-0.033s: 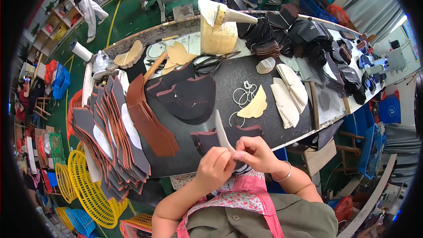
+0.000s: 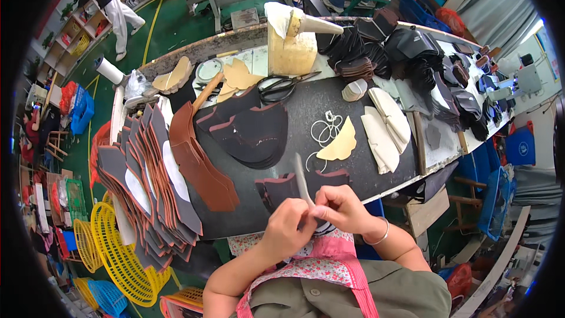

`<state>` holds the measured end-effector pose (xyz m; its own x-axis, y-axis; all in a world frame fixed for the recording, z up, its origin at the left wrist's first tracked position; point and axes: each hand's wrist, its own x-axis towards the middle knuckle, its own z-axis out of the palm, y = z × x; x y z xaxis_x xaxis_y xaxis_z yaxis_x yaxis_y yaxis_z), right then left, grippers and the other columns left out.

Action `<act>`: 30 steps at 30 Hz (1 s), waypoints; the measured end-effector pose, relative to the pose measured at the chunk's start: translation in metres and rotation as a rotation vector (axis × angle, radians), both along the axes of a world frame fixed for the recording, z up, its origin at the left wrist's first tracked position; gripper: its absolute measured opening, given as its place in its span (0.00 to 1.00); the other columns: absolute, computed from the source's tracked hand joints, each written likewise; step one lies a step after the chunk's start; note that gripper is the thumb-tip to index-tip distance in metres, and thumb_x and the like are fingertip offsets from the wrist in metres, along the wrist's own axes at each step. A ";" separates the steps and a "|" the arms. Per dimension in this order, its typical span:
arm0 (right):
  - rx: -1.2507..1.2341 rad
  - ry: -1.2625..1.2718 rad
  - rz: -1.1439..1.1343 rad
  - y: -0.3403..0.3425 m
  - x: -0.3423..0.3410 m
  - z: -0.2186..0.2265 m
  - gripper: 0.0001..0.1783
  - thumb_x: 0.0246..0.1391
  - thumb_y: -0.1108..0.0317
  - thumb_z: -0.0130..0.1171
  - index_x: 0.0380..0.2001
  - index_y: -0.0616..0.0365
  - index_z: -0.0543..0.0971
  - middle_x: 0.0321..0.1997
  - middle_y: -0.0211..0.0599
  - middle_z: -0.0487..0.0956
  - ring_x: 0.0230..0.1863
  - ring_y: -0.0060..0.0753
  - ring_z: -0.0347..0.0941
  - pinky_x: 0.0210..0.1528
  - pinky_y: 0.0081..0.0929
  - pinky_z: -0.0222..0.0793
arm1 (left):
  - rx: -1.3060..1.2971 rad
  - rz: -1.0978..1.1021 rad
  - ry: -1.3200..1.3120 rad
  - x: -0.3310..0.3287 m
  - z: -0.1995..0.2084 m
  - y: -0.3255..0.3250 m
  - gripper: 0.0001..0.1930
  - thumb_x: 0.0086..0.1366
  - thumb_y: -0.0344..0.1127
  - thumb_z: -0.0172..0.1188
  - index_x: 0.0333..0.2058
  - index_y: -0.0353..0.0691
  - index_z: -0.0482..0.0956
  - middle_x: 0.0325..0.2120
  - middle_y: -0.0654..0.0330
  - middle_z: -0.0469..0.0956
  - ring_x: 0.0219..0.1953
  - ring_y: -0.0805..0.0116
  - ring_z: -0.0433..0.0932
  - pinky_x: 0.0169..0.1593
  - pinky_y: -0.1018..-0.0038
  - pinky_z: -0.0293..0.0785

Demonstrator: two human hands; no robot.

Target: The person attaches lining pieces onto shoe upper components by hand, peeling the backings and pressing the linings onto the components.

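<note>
In front of my apron, my left hand (image 2: 289, 227) and my right hand (image 2: 341, 206) are close together with fingertips pinched. Between them they hold a thin off-white piece (image 2: 302, 179), seen nearly edge-on, its far end rising from the fingers. Its full shape is hidden. Just beyond my hands, dark pieces with reddish-brown edges (image 2: 279, 187) lie at the table's near edge. Farther off are a cream scalloped piece (image 2: 339, 143) and a loop of white cord (image 2: 325, 129). Off-white curved pieces (image 2: 379, 135) are stacked to the right.
Fanned grey pieces with orange-brown edges (image 2: 153, 182) and brown leather pieces (image 2: 203, 171) cover the table's left. Black scissors (image 2: 282, 87) lie near a block bearing a cone-shaped horn (image 2: 292, 47). Dark pieces (image 2: 356, 41) pile up at the back right. Yellow baskets (image 2: 112, 247) stand left.
The off-white piece has turned slightly, its far end shifting right and now showing a narrower edge. My hands stay pinched in nearly the same place.
</note>
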<state>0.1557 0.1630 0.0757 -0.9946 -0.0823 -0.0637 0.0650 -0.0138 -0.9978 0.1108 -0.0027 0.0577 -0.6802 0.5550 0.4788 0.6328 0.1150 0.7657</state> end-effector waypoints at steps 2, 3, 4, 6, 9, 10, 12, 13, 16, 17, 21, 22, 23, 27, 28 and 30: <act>0.007 0.030 0.016 -0.001 -0.001 -0.001 0.13 0.52 0.68 0.63 0.21 0.62 0.72 0.17 0.28 0.73 0.21 0.11 0.63 0.20 0.16 0.59 | 0.000 -0.042 -0.173 -0.001 0.015 -0.001 0.15 0.48 0.23 0.64 0.34 0.34 0.69 0.27 0.55 0.71 0.28 0.60 0.75 0.32 0.71 0.74; 0.013 0.037 0.039 -0.001 -0.001 0.000 0.13 0.52 0.68 0.64 0.21 0.61 0.71 0.18 0.27 0.72 0.21 0.11 0.61 0.20 0.16 0.57 | -0.004 -0.089 -0.212 -0.005 0.019 -0.002 0.15 0.48 0.23 0.64 0.34 0.34 0.70 0.28 0.55 0.71 0.28 0.61 0.75 0.32 0.71 0.74; 0.020 0.044 0.062 0.000 -0.001 0.000 0.14 0.52 0.68 0.64 0.20 0.60 0.70 0.18 0.26 0.71 0.20 0.12 0.59 0.20 0.16 0.55 | -0.008 -0.138 -0.252 -0.008 0.021 -0.004 0.15 0.47 0.24 0.65 0.34 0.35 0.70 0.28 0.55 0.71 0.28 0.61 0.75 0.31 0.71 0.74; 0.091 0.063 0.079 -0.001 -0.001 0.001 0.15 0.49 0.67 0.66 0.19 0.60 0.71 0.16 0.25 0.69 0.20 0.12 0.59 0.20 0.17 0.55 | -0.030 -0.186 -0.254 -0.015 0.024 -0.009 0.14 0.49 0.26 0.66 0.34 0.35 0.71 0.29 0.54 0.73 0.28 0.60 0.76 0.32 0.71 0.74; 0.144 0.070 0.124 -0.001 -0.005 0.003 0.16 0.49 0.64 0.66 0.19 0.61 0.72 0.15 0.30 0.71 0.18 0.15 0.62 0.20 0.19 0.59 | -0.103 -0.257 -0.262 -0.020 0.030 -0.015 0.11 0.54 0.30 0.64 0.34 0.34 0.73 0.30 0.52 0.75 0.30 0.57 0.76 0.34 0.69 0.74; 0.130 0.046 0.114 -0.004 -0.004 0.005 0.17 0.48 0.63 0.67 0.18 0.61 0.72 0.14 0.29 0.70 0.18 0.15 0.61 0.20 0.19 0.58 | -0.099 -0.257 -0.252 -0.022 0.032 -0.017 0.11 0.54 0.30 0.64 0.34 0.34 0.73 0.30 0.52 0.75 0.30 0.57 0.76 0.34 0.69 0.74; 0.148 0.063 0.108 -0.005 -0.005 0.005 0.17 0.48 0.62 0.67 0.18 0.61 0.72 0.14 0.29 0.70 0.19 0.15 0.60 0.20 0.19 0.58 | -0.129 -0.286 -0.320 -0.025 0.034 -0.019 0.10 0.52 0.29 0.65 0.33 0.33 0.75 0.29 0.53 0.77 0.30 0.59 0.78 0.34 0.71 0.74; 0.154 0.074 0.107 -0.004 -0.005 0.004 0.17 0.48 0.62 0.67 0.18 0.61 0.72 0.14 0.29 0.70 0.19 0.15 0.60 0.20 0.19 0.58 | -0.164 -0.280 -0.317 -0.026 0.035 -0.020 0.10 0.52 0.29 0.65 0.33 0.34 0.77 0.30 0.54 0.77 0.31 0.59 0.78 0.35 0.71 0.74; 0.187 0.096 0.190 -0.001 -0.007 -0.003 0.19 0.48 0.61 0.67 0.18 0.61 0.70 0.13 0.27 0.67 0.18 0.16 0.59 0.20 0.22 0.56 | -0.136 -0.359 -0.326 -0.034 0.030 -0.021 0.10 0.51 0.28 0.65 0.33 0.33 0.76 0.29 0.56 0.78 0.30 0.60 0.78 0.34 0.71 0.75; 0.084 0.072 0.211 0.000 -0.008 -0.003 0.19 0.48 0.62 0.67 0.18 0.61 0.70 0.14 0.27 0.67 0.19 0.17 0.60 0.21 0.22 0.57 | -0.157 -0.425 -0.407 -0.037 0.027 -0.024 0.09 0.52 0.26 0.64 0.32 0.32 0.77 0.34 0.55 0.77 0.34 0.63 0.78 0.38 0.74 0.74; -0.114 0.204 0.270 0.011 -0.012 -0.003 0.15 0.49 0.68 0.65 0.18 0.62 0.70 0.23 0.29 0.71 0.26 0.19 0.65 0.27 0.20 0.60 | 0.082 -0.628 -0.808 -0.037 -0.001 -0.026 0.05 0.57 0.25 0.60 0.33 0.34 0.77 0.43 0.53 0.74 0.42 0.65 0.75 0.44 0.71 0.72; -0.199 0.193 0.233 0.016 -0.007 -0.005 0.13 0.49 0.75 0.63 0.16 0.61 0.70 0.33 0.34 0.72 0.36 0.24 0.67 0.38 0.22 0.63 | 0.348 -0.665 -1.042 -0.035 -0.006 -0.026 0.04 0.58 0.25 0.57 0.33 0.33 0.76 0.45 0.51 0.72 0.44 0.64 0.74 0.47 0.69 0.71; -0.320 0.211 0.181 0.018 -0.005 -0.007 0.14 0.48 0.77 0.62 0.14 0.60 0.69 0.35 0.36 0.72 0.40 0.28 0.68 0.42 0.25 0.63 | 0.625 -0.689 -1.269 -0.034 -0.011 -0.027 0.04 0.59 0.26 0.55 0.33 0.33 0.75 0.47 0.49 0.70 0.46 0.63 0.73 0.50 0.68 0.69; -0.518 0.074 0.055 0.041 0.013 -0.030 0.19 0.41 0.85 0.54 0.09 0.58 0.58 0.34 0.42 0.75 0.42 0.33 0.70 0.43 0.30 0.64 | 0.708 -0.642 -1.575 -0.037 -0.018 -0.033 0.07 0.59 0.31 0.49 0.30 0.31 0.69 0.44 0.40 0.72 0.44 0.58 0.75 0.51 0.65 0.70; -0.481 0.063 0.055 0.046 0.019 -0.031 0.20 0.40 0.85 0.53 0.09 0.58 0.56 0.30 0.42 0.76 0.38 0.32 0.71 0.40 0.30 0.65 | 0.707 -0.641 -1.582 -0.039 -0.019 -0.034 0.07 0.59 0.31 0.49 0.30 0.31 0.69 0.44 0.40 0.72 0.44 0.58 0.75 0.51 0.65 0.70; -0.383 0.125 0.075 0.060 0.027 -0.033 0.19 0.37 0.87 0.50 0.08 0.59 0.54 0.19 0.40 0.75 0.24 0.27 0.69 0.29 0.24 0.64 | 0.659 -0.667 -1.523 -0.043 -0.023 -0.036 0.07 0.58 0.31 0.49 0.29 0.32 0.67 0.41 0.39 0.74 0.42 0.57 0.76 0.50 0.65 0.71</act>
